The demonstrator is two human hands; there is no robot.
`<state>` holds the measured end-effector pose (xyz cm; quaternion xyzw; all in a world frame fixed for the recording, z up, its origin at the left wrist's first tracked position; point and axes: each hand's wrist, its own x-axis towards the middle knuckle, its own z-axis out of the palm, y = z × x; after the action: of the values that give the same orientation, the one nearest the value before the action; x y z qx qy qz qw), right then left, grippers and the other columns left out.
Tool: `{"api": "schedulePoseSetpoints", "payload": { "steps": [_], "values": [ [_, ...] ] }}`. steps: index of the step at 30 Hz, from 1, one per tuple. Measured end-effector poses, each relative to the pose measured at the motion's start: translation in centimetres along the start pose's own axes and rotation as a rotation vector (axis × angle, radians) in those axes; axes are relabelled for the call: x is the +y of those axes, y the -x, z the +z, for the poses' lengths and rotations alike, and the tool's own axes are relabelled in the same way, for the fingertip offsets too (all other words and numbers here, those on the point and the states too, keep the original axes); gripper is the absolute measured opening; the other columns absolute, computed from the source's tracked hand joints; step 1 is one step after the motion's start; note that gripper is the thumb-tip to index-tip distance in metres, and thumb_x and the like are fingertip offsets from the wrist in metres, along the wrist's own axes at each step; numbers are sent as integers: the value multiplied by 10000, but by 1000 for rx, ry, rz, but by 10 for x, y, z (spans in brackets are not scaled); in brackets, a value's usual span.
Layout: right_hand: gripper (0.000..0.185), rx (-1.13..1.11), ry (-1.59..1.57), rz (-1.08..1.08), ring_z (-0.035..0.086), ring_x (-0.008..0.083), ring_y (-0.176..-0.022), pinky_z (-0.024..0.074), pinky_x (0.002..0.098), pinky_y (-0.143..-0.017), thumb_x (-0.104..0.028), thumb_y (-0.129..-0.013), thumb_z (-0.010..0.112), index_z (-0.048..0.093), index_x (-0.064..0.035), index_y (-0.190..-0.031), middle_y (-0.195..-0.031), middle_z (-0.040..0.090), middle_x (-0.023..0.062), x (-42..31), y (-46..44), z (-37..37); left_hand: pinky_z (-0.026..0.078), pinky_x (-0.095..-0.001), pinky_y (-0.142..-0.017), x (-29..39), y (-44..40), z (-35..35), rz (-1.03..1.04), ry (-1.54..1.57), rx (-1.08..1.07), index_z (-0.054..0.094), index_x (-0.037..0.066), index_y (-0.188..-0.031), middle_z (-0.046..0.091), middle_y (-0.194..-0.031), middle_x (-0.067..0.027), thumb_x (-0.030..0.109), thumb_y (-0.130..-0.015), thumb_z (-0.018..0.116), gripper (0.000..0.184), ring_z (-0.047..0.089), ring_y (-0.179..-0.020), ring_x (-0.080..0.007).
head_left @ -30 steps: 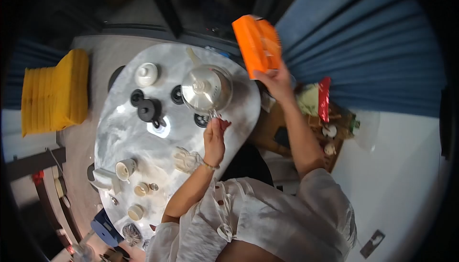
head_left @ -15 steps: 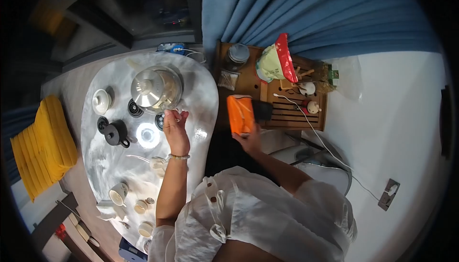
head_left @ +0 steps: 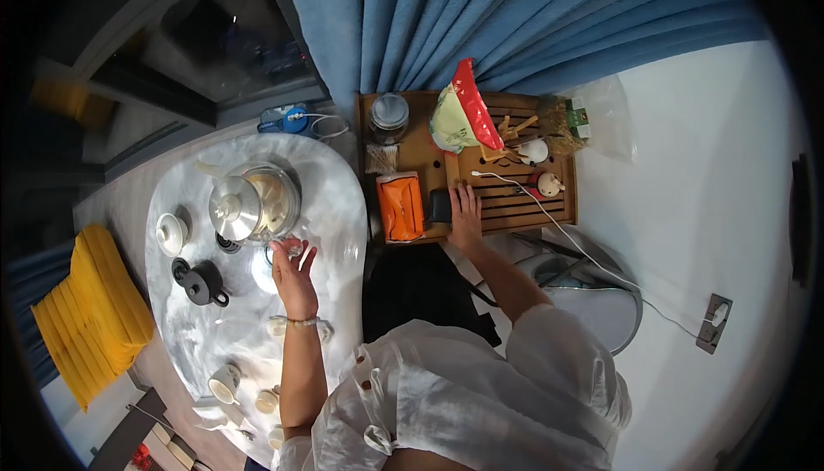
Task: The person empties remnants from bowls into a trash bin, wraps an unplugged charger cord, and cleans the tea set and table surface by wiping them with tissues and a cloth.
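Fingers of the left hand (head_left: 297,289) close on the clear handle of the glass kettle (head_left: 275,200), left of centre in the frame, over the marbled surface (head_left: 330,213). Its metal lid is on. The right hand (head_left: 466,219) lies open with its fingers slightly apart, reaching onto the wooden tray (head_left: 446,170) right of centre, just beside a small dark object (head_left: 439,206). An orange packet (head_left: 401,206) rests on the tray to the left of that object, below some cotton swabs (head_left: 382,159) and a lidded jar (head_left: 389,117). A red and pale green bag (head_left: 463,115) stands near the tray's upper edge, and a white cable (head_left: 558,224) runs from the tray toward the lower right. At the left of the frame, a white lidded bowl (head_left: 172,235) and a black teapot (head_left: 202,283) sit on the marbled surface, with a white mug (head_left: 225,382) farther down.
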<state>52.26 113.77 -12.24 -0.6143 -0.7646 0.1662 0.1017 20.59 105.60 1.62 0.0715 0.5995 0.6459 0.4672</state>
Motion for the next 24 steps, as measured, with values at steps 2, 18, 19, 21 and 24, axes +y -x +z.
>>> {"api": "schedulePoseSetpoints", "payload": {
  "steps": [2, 18, 19, 21, 24],
  "values": [
    [902, -310, 214, -94, 302, 386, -1214, 285, 469, -1007, -127, -595, 782, 294, -64, -1351, -1315, 299, 201, 25, -11, 9, 485, -380, -821, 0, -2, 0, -26, -10, 34, 553, 73, -910, 565, -957, -37, 428, -936, 436, 375, 561, -879, -170],
    [862, 131, -454, 441, 442, 398, -1098, 370, 460, -959, -372, -581, 802, 413, 46, -1228, -1170, 464, 247, -24, -133, 58, 490, -374, -818, 5, 0, -5, -42, -102, 47, 562, 50, -928, 598, -1015, -84, 444, -934, 427, 416, 578, -898, -191],
    [877, 208, -418, 486, 436, 396, -1100, 370, 459, -959, -356, -570, 817, 402, 41, -1233, -1175, 457, 241, -26, -136, 58, 490, -374, -818, 6, 0, -6, -41, -106, 39, 562, 50, -928, 598, -1015, -84, 444, -934, 427, 416, 578, -898, -191],
    [860, 282, -440, 619, 423, 388, -1104, 374, 464, -949, -296, -568, 839, 389, 24, -1228, -1184, 428, 222, -32, -139, 61, 490, -371, -814, 6, 1, -6, -37, -124, 35, 567, 53, -924, 599, -1011, -80, 449, -935, 422, 422, 581, -898, -190],
    [775, 385, -536, 734, 412, 383, -1105, 387, 459, -927, -229, -614, 826, 384, -11, -1212, -1189, 382, 193, -30, -148, 60, 489, -367, -811, 7, 0, -8, -40, -139, 7, 568, 57, -934, 601, -1001, -74, 453, -937, 414, 424, 580, -907, -188]
  ]
}}
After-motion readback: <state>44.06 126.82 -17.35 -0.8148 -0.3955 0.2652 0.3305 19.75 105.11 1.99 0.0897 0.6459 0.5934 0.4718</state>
